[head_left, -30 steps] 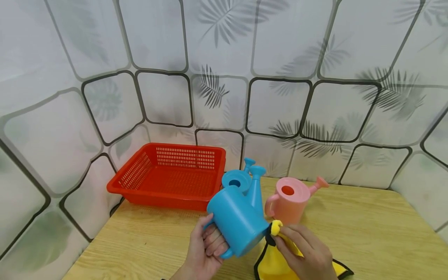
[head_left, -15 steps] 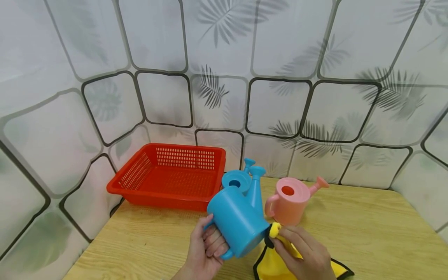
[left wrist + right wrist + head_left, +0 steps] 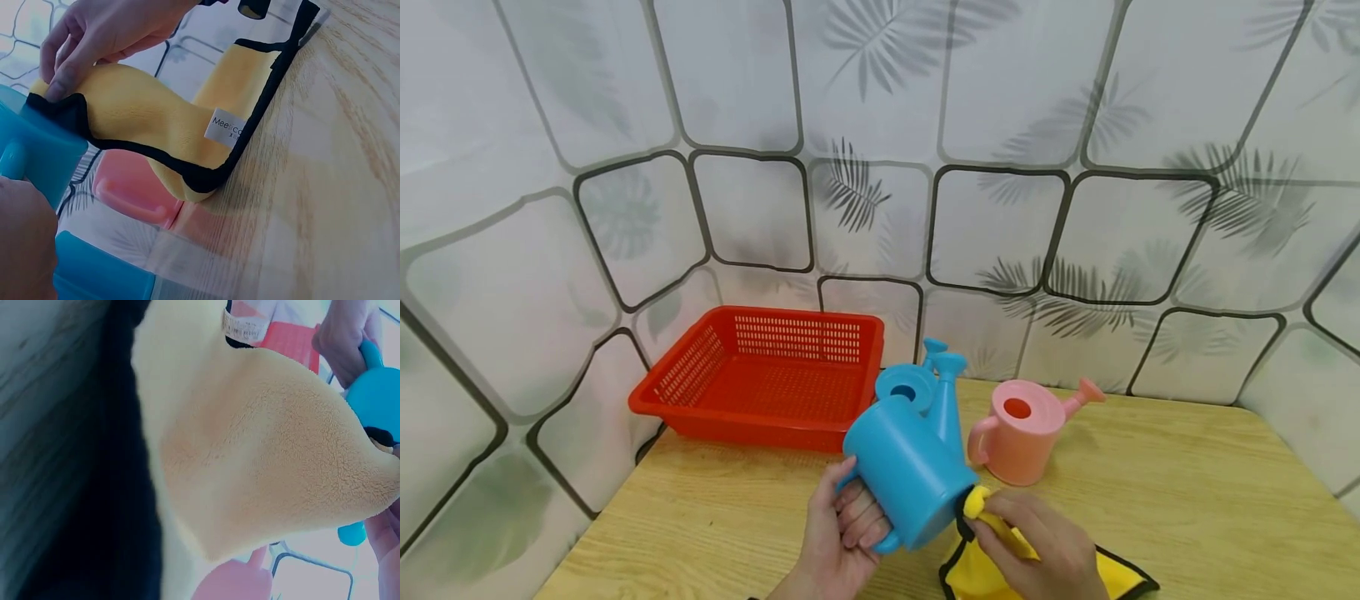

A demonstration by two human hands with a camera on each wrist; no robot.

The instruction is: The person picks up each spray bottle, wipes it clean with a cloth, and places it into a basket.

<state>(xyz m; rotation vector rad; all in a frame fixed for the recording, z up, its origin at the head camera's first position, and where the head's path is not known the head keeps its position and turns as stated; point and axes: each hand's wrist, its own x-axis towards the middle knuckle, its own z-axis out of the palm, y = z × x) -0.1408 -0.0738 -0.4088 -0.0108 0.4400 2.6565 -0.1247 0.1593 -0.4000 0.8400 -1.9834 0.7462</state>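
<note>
A blue watering can (image 3: 906,471) is held tilted above the table, its spout pointing up and away. My left hand (image 3: 842,525) grips it by the handle, fingers curled round. My right hand (image 3: 1045,537) pinches a corner of a yellow cloth (image 3: 981,575) with black edging, right at the can's bottom edge. In the left wrist view the cloth (image 3: 137,106) hangs from the fingers and trails down to the table, a white label near its edge. Fuzzy cloth (image 3: 269,444) fills much of the right wrist view, partly hiding the right hand.
Behind the held can stands a second blue watering can (image 3: 906,383), partly hidden. To its right is a pink watering can (image 3: 1022,433), upright. A red plastic basket (image 3: 752,425) sits at the back left of the wooden table (image 3: 1210,492), near the patterned wall covering (image 3: 1000,225).
My right hand has shifted a little left and down with the cloth corner along the can's bottom edge. The left hand and the held can stay almost still.
</note>
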